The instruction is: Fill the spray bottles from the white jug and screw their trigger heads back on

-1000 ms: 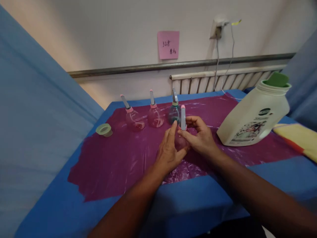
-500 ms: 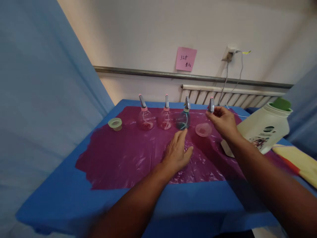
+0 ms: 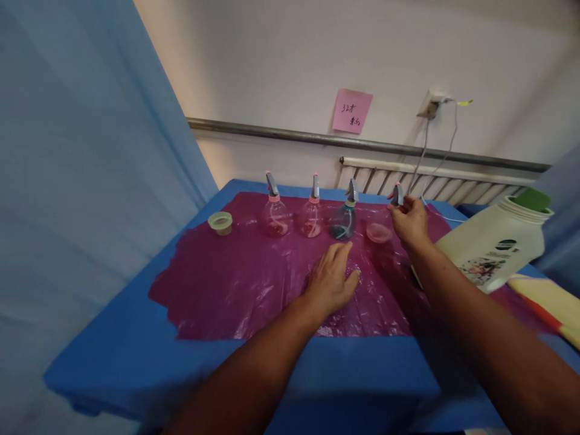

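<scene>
A bench (image 3: 362, 368) draped in smooth blue cloth fills the foreground, topped by a wrinkled, glossy purple plastic sheet (image 3: 226, 284) whose ragged border stops short of the near edge. Over the sheet's middle, a person's left hand (image 3: 332, 279) holds nothing, fingers extended close together, thumb spread apart; whether it touches the plastic cannot be told.

Toward the right edge lie a yellow cloth with a red band (image 3: 550, 302) and a cream plastic jug with a green piece in its mouth (image 3: 502, 248), partly hidden by the right forearm. Just beyond that forearm, the right hand (image 3: 411, 222) pinches the grey trigger head of a clear, pink-tinted, round spray bottle (image 3: 379, 233). The bottle appears tilted, its base toward the near edge.

By the left edge sits a pale green translucent cup (image 3: 220, 222). Along the far edge, two rounded pink-tinted bottles with pink collars (image 3: 312, 219) and a teal one with a pale green collar (image 3: 343, 222) stand upright, spaced apart, a little coloured content at the bottom of each. Judging by the lineup, three are placed and the fourth, at the row's right end, remains to be released.
</scene>
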A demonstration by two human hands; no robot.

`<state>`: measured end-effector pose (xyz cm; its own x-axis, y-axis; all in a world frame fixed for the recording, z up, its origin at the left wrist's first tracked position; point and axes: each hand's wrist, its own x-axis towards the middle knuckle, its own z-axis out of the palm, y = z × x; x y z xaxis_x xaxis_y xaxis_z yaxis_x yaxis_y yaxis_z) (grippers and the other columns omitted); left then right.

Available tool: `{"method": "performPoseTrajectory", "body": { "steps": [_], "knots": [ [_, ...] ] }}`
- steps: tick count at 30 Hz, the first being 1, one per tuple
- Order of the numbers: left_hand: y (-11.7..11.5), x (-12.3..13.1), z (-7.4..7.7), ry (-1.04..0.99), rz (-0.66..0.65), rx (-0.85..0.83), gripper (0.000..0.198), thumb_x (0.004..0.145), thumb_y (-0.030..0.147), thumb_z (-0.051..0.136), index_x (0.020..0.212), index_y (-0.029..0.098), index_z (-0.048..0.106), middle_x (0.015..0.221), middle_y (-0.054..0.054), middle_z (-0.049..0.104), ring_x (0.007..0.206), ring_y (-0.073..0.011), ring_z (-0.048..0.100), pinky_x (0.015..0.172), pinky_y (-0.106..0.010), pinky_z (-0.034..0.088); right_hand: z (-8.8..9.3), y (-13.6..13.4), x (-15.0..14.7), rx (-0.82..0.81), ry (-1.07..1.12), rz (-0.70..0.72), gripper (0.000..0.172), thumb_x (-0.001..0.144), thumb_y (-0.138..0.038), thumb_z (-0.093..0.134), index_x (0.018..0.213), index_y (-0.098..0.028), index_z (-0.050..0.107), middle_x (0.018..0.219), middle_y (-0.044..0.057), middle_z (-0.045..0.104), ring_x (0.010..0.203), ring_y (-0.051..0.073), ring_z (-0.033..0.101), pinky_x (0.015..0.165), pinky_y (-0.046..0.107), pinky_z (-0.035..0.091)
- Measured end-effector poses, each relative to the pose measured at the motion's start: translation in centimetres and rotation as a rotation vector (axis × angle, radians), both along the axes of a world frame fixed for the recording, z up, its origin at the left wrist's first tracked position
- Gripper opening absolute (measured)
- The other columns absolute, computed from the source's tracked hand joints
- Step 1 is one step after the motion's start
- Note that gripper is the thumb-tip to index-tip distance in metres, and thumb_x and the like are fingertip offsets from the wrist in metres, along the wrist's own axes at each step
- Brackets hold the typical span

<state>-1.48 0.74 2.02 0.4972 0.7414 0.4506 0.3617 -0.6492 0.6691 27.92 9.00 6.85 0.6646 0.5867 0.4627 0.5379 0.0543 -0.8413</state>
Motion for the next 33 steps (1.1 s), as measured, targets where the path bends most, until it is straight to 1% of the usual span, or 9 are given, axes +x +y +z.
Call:
{"method": "performPoseTrajectory", "body": {
  "steps": [2,4,7,10,15,20,23,28,33],
  "knots": [
    [-0.1,0.0,0.0,0.000,0.002,-0.001,0.066,0.109,0.031,0.070,0.172,0.026,0.052,0.166,-0.017,0.064,0.157,-0.0390,0.065,0.135,-0.066,0.056,0.4,-1.5,-0.8,0.076,-0.097,-0.030,0.058,0.086,-0.032,0.072,0.143,-0.019,0.069,0.150,0.024,0.076,0.138,0.037,0.075,0.123,0.060,0.059],
    [-0.2,0.1,0.0,-0.007,0.000,0.005,0.066,0.109,0.032,0.069,0.172,0.026,0.052,0.166,-0.017,0.064,0.156,-0.0394,0.065,0.134,-0.066,0.056,1.0,-2.9,-2.1,0.182,-0.246,-0.007,0.059,0.092,-0.030,0.067,0.150,-0.020,0.066,0.157,0.023,0.073,0.146,0.037,0.072,0.127,0.062,0.055],
    [-0.4,0.2,-0.1,-0.015,-0.004,0.015,0.064,0.109,0.031,0.069,0.171,0.023,0.053,0.165,-0.019,0.064,0.156,-0.0399,0.065,0.135,-0.066,0.056,1.5,-3.6,-4.8,0.247,-0.346,0.202,0.053,0.098,-0.032,0.067,0.151,-0.024,0.066,0.153,0.019,0.076,0.141,0.033,0.075,0.121,0.058,0.060],
    [-0.3,0.3,-0.2,-0.006,0.004,0.015,0.064,0.108,0.029,0.069,0.169,0.019,0.054,0.164,-0.021,0.065,0.156,-0.0407,0.065,0.134,-0.066,0.056,1.3,-1.8,-7.0,0.172,-0.238,0.352,0.055,0.096,-0.043,0.075,0.147,-0.025,0.067,0.147,0.018,0.080,0.136,0.033,0.078,0.116,0.057,0.063],
    [0.1,0.2,-0.2,0.004,0.033,0.004,0.063,0.107,0.029,0.069,0.168,0.020,0.055,0.163,-0.020,0.067,0.155,-0.0401,0.066,0.133,-0.065,0.056,0.5,3.0,-8.3,0.069,-0.031,0.342,0.071,0.080,-0.050,0.090,0.139,-0.018,0.068,0.135,0.021,0.083,0.125,0.035,0.080,0.119,0.060,0.061],
    [0.1,0.0,0.1,-0.008,0.052,0.002,0.063,0.108,0.028,0.070,0.168,0.018,0.056,0.165,-0.022,0.066,0.155,-0.0410,0.067,0.133,-0.065,0.057,0.8,3.9,-9.0,0.066,0.019,0.393,0.048,0.080,-0.046,0.088,0.116,-0.020,0.072,0.115,0.015,0.086,0.105,0.030,0.081,0.106,0.053,0.066],
    [0.0,-0.1,0.7,-0.056,0.096,0.027,0.066,0.108,0.029,0.071,0.170,0.021,0.052,0.167,-0.020,0.065,0.158,-0.0393,0.066,0.135,-0.064,0.056,1.3,1.7,-9.3,0.103,0.023,0.422,0.046,0.082,-0.050,0.088,0.115,-0.022,0.073,0.111,0.011,0.085,0.101,0.027,0.080,0.102,0.050,0.067],
    [-0.7,-0.1,1.9,-0.149,0.173,0.118,0.081,0.106,0.034,0.080,0.176,0.022,0.042,0.176,-0.021,0.058,0.166,-0.0385,0.058,0.140,-0.064,0.051,2.5,-4.7,-9.9,0.201,0.025,0.489,0.051,0.082,-0.049,0.098,0.121,-0.024,0.077,0.109,0.006,0.085,0.092,0.022,0.079,0.090,0.043,0.068],
    [-1.1,0.0,2.4,-0.171,0.119,0.117,0.081,0.102,0.035,0.087,0.172,0.024,0.047,0.173,-0.020,0.061,0.163,-0.0388,0.061,0.137,-0.063,0.054,1.4,-10.0,-11.7,0.166,0.125,0.557,0.051,0.081,-0.044,0.102,0.122,-0.026,0.078,0.104,0.003,0.084,0.090,0.021,0.078,0.088,0.040,0.067]
  ]
}}
